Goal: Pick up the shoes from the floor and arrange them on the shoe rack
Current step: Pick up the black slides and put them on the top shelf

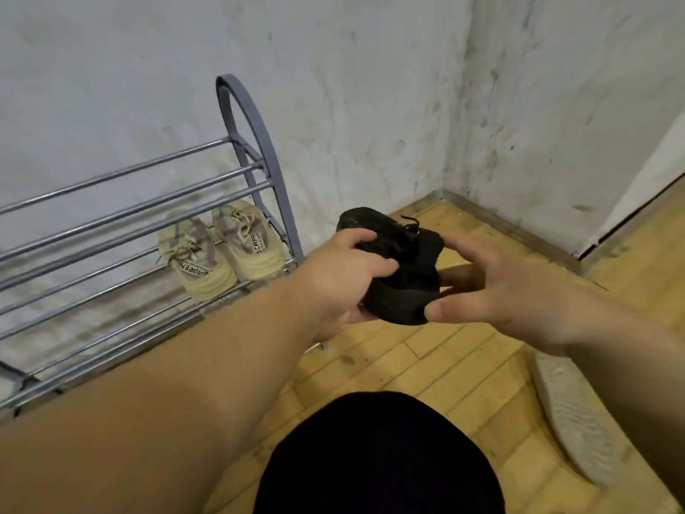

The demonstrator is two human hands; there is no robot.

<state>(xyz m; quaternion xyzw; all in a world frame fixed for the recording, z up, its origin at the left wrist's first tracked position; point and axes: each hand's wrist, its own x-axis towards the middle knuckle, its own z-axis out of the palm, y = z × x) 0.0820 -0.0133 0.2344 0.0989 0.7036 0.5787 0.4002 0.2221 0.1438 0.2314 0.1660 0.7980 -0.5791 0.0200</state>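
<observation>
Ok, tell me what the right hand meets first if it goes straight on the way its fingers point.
The black shoe: the right hand points left at it, its thumb touching it. Beyond comes the left hand gripping the same shoe, though depth there is unclear.

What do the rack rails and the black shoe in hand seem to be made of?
The rack rails look like metal tubing: smooth, silvery, catching bright highlights. The black shoe appears to be soft knit fabric, matte, with cord laces on top.

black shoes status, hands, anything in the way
Left hand, right hand both grip black shoes, held up beside shoe rack. Beige pair on its lower shelf. White shoe on floor, not blocking.
</observation>
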